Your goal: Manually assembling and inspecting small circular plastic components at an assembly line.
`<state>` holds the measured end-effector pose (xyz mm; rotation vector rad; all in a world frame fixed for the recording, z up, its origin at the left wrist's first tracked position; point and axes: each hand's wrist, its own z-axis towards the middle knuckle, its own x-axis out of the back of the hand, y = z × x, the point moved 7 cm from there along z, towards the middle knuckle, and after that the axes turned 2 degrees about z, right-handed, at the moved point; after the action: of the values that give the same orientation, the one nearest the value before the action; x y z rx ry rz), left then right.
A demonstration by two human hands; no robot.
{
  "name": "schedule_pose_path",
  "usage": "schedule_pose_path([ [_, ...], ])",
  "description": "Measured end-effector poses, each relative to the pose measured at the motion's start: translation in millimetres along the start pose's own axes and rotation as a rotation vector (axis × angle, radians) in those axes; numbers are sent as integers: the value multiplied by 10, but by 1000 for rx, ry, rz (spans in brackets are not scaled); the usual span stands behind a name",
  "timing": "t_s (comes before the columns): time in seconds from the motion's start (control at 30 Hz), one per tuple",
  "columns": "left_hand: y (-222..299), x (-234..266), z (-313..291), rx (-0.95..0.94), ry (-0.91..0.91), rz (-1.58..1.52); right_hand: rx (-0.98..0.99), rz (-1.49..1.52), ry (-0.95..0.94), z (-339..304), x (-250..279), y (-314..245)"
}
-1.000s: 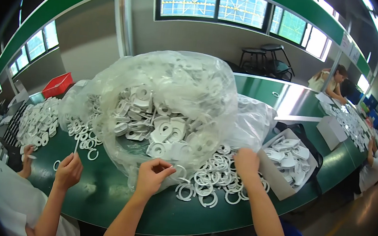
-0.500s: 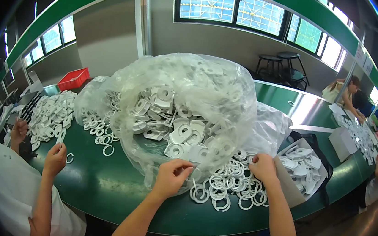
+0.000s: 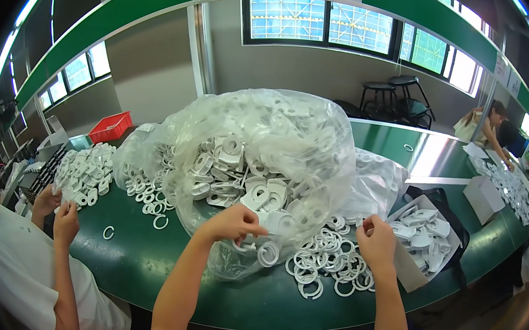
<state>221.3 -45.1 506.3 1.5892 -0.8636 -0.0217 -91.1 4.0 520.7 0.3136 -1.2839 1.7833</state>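
My left hand (image 3: 236, 224) is raised in front of the large clear plastic bag (image 3: 319, 138), fingers curled and pointing right. A white open ring (image 3: 243, 247) shows just under its fingers, and another round white ring (image 3: 268, 253) is beside it. Whether the fingers hold either one, I cannot tell. White flat parts with round holes (image 3: 257, 194) fill the bag's mouth. My right hand (image 3: 374, 240) is pinched closed above the right side of a heap of white rings (image 3: 326, 255). A small white bit shows at its fingertips, too little to name.
A carton of white parts (image 3: 417, 276) stands right of my right hand on the green table (image 3: 211, 301). At left, a person (image 3: 29, 256) handles parts beside a white pile (image 3: 86, 172) and a red bin (image 3: 111, 126). A single ring (image 3: 108, 233) lies between us.
My left hand has moved up and slightly left, with rings now showing beneath it. My right hand stays near the heap's right side. The neighbour's hands have come together.
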Motion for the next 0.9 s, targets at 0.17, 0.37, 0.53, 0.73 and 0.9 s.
schedule_pose_path([
  [0.17, 140, -139, 37, 59, 132, 669, -21, 489, -138, -43, -288, -43],
  [0.37, 145, -139, 218, 141, 351, 878, -271, 1093, -449, -120, -823, -287],
  [0.53, 240, -330, 273, 133, 249, 1104, -268, 1262, -368, -114, -1058, -396],
  [0.73, 192, -399, 420, 328, 331, 1351, -211, 1150, -209, -244, -1104, -253],
  [0.9, 390, -409, 311, 140, -124, 1550, -191, 1165, -191, -266, -1088, -298],
])
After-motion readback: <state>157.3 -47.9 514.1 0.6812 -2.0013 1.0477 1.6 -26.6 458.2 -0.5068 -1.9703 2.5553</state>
